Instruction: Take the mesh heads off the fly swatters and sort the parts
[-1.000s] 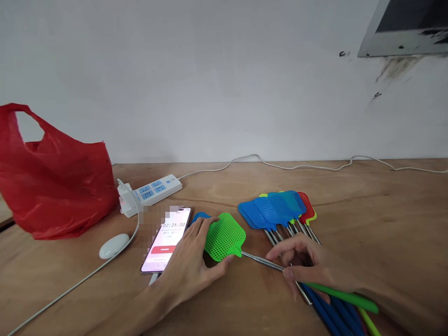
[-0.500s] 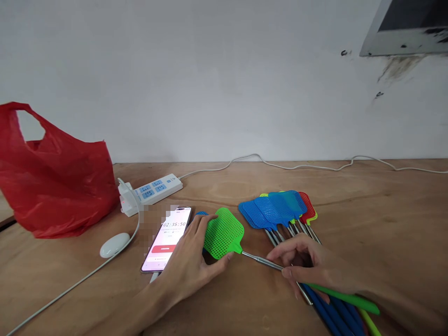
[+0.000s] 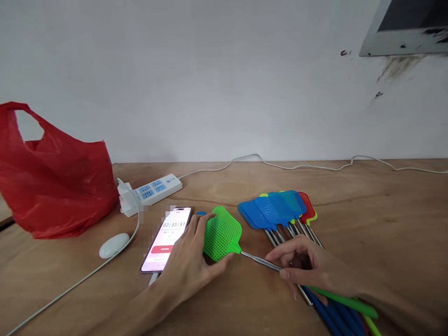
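Observation:
A green fly swatter (image 3: 224, 233) with a perforated square head lies across both hands in front of me. My left hand (image 3: 194, 254) holds its head at the left side, fingertips on the upper edge and thumb by the lower edge. Its metal shaft is pinched between thumb and fingers of my right hand (image 3: 306, 266). The green handle (image 3: 345, 301) passes under that hand. A blue edge (image 3: 201, 213) shows behind the left fingers, mostly hidden. Beyond the right hand is a fanned pile of blue, yellow and red fly swatters (image 3: 273, 207), their handles running under my right forearm.
A lit phone (image 3: 170, 238) lies beside my left hand. Further left are a white oval object (image 3: 114, 245) with a cable, a white power strip (image 3: 159, 188) and a red plastic bag (image 3: 59, 182). A thin cord runs along the wall at the table's back.
The green swatter and my right hand have shifted very slightly to the left. Both hands keep their hold, and the pile has stayed put.

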Demonstrator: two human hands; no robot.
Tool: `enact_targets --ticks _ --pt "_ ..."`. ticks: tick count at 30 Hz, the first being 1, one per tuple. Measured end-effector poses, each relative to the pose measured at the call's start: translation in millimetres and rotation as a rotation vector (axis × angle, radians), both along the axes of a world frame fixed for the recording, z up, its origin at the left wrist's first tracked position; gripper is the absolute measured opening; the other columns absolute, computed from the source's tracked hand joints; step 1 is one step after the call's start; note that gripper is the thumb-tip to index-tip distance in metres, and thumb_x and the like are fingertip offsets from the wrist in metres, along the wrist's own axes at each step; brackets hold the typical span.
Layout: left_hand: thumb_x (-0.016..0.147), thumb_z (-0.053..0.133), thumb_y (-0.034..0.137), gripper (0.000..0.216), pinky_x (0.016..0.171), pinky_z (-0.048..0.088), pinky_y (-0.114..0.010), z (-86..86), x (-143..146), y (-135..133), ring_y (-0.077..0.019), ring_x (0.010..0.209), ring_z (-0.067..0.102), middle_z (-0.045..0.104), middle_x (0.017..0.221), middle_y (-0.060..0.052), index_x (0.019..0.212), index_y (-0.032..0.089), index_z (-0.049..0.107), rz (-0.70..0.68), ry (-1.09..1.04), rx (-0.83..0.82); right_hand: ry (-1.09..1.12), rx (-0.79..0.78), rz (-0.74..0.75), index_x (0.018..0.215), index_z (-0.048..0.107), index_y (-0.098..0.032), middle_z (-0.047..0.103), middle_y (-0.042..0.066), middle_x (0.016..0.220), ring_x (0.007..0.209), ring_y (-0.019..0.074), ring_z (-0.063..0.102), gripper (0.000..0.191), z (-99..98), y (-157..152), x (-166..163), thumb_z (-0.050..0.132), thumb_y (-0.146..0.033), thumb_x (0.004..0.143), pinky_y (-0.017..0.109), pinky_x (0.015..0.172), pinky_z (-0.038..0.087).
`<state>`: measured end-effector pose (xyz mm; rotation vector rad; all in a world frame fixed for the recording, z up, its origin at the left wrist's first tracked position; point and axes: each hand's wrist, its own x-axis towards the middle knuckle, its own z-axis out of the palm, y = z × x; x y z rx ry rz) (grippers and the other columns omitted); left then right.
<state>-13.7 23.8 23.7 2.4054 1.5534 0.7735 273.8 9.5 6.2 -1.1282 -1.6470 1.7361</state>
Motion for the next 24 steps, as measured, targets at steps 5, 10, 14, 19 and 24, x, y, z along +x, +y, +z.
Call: enact_targets --ticks 5,10,14,19,24 --pt "0.079 0.068 0.046 0.068 0.081 0.055 -0.053 1.4 0.3 -1.4 -0.0357 0.106 0.059 0.052 0.124 -0.014 0.133 0.023 0.034 0.004 0.007 -0.001 -0.020 0.000 0.001 0.114 0.061 -0.019 0.066 -0.005 0.062 0.040 0.0110 0.060 0.047 0.0 -0.4 -0.3 0.073 -0.048 0.079 0.015 0.026 0.034" --pt "0.078 0.068 0.042 0.069 0.082 0.054 -0.052 1.7 2.1 -4.0 -0.0359 0.108 0.057 0.049 0.125 -0.013 0.134 0.025 0.032 0.003 -0.008 0.009 -0.008 -0.011 0.014 0.112 0.061 -0.019 0.066 -0.005 0.062 0.041 0.0114 0.061 0.048 0.3 -0.3 -0.2 0.074 -0.050 0.078 0.014 0.025 0.032" --pt "0.078 0.068 0.040 0.069 0.081 0.055 -0.052 1.9 3.3 -6.2 -0.0350 0.106 0.058 0.048 0.125 -0.012 0.135 0.027 0.031 -0.002 -0.023 0.027 -0.022 0.013 0.005 0.112 0.061 -0.019 0.067 -0.005 0.061 0.036 0.0087 0.057 0.044 3.3 -1.9 -1.1 0.072 -0.048 0.081 0.014 0.026 0.032" --pt "0.078 0.069 0.042 0.073 0.081 0.055 -0.051 1.7 3.1 -7.3 -0.0347 0.109 0.057 0.048 0.128 -0.013 0.137 0.026 0.030 0.006 -0.027 0.047 -0.070 0.026 -0.042 0.112 0.060 -0.017 0.068 -0.007 0.061 0.032 0.0066 0.053 0.035 14.9 -4.9 -0.7 0.070 -0.037 0.085 0.016 0.028 0.037" --pt "0.080 0.068 0.050 0.079 0.085 0.055 -0.053 0.2 2.7 -5.9 -0.0367 0.115 0.055 0.047 0.133 -0.015 0.142 0.024 0.027 0.033 -0.016 0.055 -0.089 0.015 -0.006 0.113 0.061 -0.016 0.068 -0.006 0.061 0.033 0.0064 0.054 0.035 21.5 -5.5 -0.2 0.069 -0.034 0.085 0.016 0.029 0.039"
